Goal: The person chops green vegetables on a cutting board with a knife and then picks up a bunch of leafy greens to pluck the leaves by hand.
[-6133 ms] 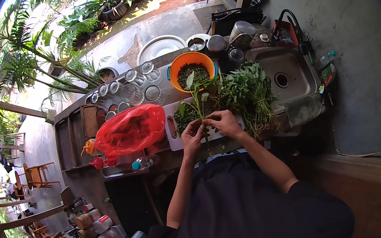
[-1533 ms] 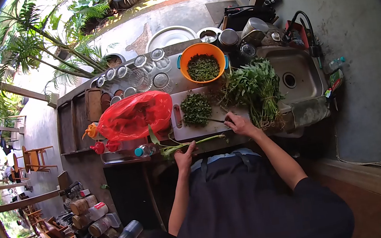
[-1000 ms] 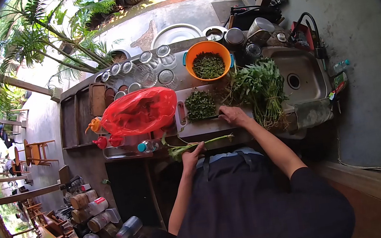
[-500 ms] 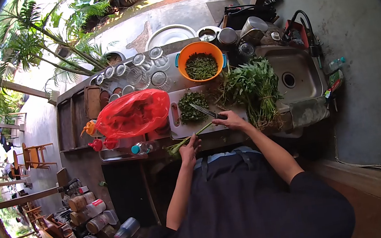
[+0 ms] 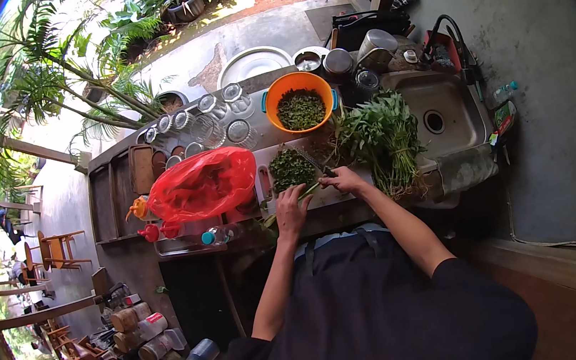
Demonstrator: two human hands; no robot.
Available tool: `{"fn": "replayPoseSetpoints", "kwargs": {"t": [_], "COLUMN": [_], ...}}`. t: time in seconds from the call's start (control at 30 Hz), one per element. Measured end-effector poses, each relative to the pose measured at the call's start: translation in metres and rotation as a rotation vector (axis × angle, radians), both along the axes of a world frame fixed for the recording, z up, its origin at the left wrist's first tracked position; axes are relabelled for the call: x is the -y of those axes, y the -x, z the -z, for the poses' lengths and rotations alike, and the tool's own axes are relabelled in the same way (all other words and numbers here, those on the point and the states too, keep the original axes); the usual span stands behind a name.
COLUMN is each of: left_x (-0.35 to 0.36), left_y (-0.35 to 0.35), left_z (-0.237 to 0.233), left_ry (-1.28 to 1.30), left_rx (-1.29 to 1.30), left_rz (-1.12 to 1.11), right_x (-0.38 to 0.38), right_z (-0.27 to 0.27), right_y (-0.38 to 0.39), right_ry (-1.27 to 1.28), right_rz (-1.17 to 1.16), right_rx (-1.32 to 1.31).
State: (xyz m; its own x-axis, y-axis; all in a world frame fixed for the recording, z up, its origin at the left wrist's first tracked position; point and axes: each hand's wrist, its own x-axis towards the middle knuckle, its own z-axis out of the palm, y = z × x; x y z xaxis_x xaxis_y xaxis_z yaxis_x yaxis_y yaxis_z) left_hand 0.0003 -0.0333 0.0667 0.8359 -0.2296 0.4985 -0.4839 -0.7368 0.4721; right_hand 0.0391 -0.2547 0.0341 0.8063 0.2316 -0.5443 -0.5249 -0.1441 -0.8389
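My right hand is closed around the black handle of a knife, its blade angled up and left over the cutting board. My left hand is closed on a small bunch of green stems, at the front edge of the white cutting board. The stems stretch across toward my right hand. A pile of chopped greens lies on the board just beyond my left hand. To the right rests a big bunch of leafy greens, roots toward me. Behind the board, an orange basin holds more cut greens.
A red plastic bag sits left of the board, with a clear bottle in front of it. Several glass jars stand at the back left. On the right is a steel sink with a cloth over its front edge.
My left hand has moved up and forward to the board's edge, bringing the stems nearer the chopped pile. The knife has tilted more steeply in my right hand. The view has shifted slightly.
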Motion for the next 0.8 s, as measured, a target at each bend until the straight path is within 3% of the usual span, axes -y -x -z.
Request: {"fn": "replayPoseSetpoints", "kwargs": {"t": [0.07, 0.1, 0.17, 0.3, 0.37, 0.4, 0.47, 0.5, 0.57, 0.8], "left_x": [0.000, -0.001, -0.003, -0.016, -0.023, -0.025, -0.024, -0.021, -0.014, 0.000], "left_y": [-0.007, -0.008, -0.009, 0.002, 0.012, 0.017, 0.022, 0.023, 0.021, 0.015], "left_z": [0.027, 0.029, 0.033, 0.026, 0.028, 0.032, 0.043, 0.043, 0.043, 0.040], "left_ry": [0.038, 0.038, 0.125, 0.143, 0.172, 0.172, 0.138, 0.140, 0.079, 0.000], "left_rx": [-0.287, -0.287, -0.487, -0.456, -0.492, -0.495, -0.557, -0.560, -0.535, -0.514], "left_rz": [0.078, 0.081, 0.055, 0.053, -0.014, -0.020, -0.029, -0.026, 0.012, 0.022], "right_x": [-0.004, -0.007, -0.011, -0.009, 0.005, 0.009, 0.018, 0.020, 0.022, 0.016], "right_z": [-0.009, -0.003, 0.008, -0.005, 0.016, 0.011, -0.003, -0.005, -0.003, -0.037], "right_y": [0.000, 0.000, 0.001, 0.014, 0.026, 0.036, 0.061, 0.075, 0.098, 0.120], "right_ry": [0.008, 0.008, -0.046, -0.047, 0.131, 0.128, 0.411, 0.414, 0.735, 0.808], "right_rz": [-0.010, -0.007, 0.018, 0.083, 0.099, 0.094, -0.081, -0.079, -0.236, -0.361], "right_rx": [-0.048, -0.048, 0.114, 0.175, 0.439, 0.436, 0.428, 0.425, 0.584, 0.546]}}
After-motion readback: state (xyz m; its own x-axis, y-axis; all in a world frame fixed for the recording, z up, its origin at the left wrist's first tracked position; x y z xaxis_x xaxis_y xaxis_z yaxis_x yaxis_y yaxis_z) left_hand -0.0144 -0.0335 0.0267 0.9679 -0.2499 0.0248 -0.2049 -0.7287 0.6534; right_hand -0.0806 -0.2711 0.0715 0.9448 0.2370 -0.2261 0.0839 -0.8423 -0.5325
